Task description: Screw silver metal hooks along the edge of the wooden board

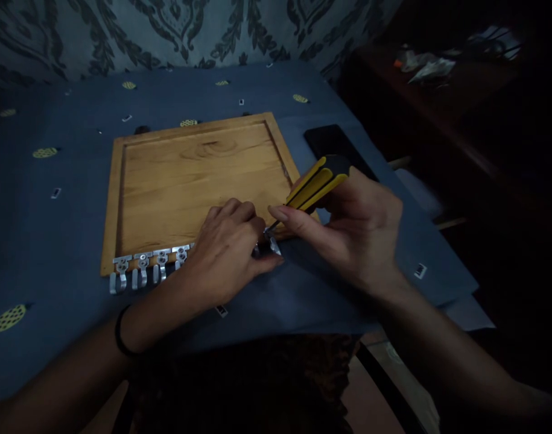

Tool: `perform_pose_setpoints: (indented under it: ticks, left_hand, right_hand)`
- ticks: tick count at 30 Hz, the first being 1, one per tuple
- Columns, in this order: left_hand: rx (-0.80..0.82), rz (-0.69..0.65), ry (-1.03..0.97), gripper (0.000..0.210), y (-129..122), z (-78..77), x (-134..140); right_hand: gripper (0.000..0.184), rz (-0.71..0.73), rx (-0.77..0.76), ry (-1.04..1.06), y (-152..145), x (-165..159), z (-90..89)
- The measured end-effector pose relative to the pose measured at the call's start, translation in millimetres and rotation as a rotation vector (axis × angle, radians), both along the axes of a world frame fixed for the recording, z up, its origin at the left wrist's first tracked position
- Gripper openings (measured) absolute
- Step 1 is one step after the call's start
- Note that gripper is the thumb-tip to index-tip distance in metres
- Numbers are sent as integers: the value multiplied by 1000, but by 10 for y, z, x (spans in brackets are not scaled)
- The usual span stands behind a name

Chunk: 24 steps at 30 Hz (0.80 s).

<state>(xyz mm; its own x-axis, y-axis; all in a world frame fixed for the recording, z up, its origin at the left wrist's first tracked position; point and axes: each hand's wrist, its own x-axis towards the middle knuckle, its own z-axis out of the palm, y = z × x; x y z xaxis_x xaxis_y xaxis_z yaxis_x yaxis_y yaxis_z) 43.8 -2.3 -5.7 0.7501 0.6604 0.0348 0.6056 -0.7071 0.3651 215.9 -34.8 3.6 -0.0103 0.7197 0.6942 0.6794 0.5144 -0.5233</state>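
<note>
A framed wooden board (198,175) lies flat on the blue cloth. Along its near edge, several silver metal hooks (143,268) are fixed in a row from the left corner, part of the row hidden behind my left hand. My left hand (228,250) rests over the near edge, with thumb and fingers closed on a metal hook (272,243) towards the right end. In my right hand (361,223) is a screwdriver (318,181) with a yellow and black handle, tilted down to the left. Its tip meets the hook beside my left fingers.
A black phone-like slab (339,147) lies right of the board. The tablecloth (67,235) carries yellow pineapple prints. A patterned curtain or wall (176,30) rises behind. At the right, a dark brown surface (406,90) holds a crumpled clear plastic bag (427,66).
</note>
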Motion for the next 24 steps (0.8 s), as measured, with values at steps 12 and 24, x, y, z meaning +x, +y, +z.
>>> perform_pose_setpoints:
  ticks: [12,24]
  left_hand:
    - [-35,5,38,32,5,55,15]
    - [6,-4,51,34,3,43,16]
  right_hand:
    - [31,-167,28,123,-68,-60,-47]
    - [22,-58,-43,138,-114,60,-23]
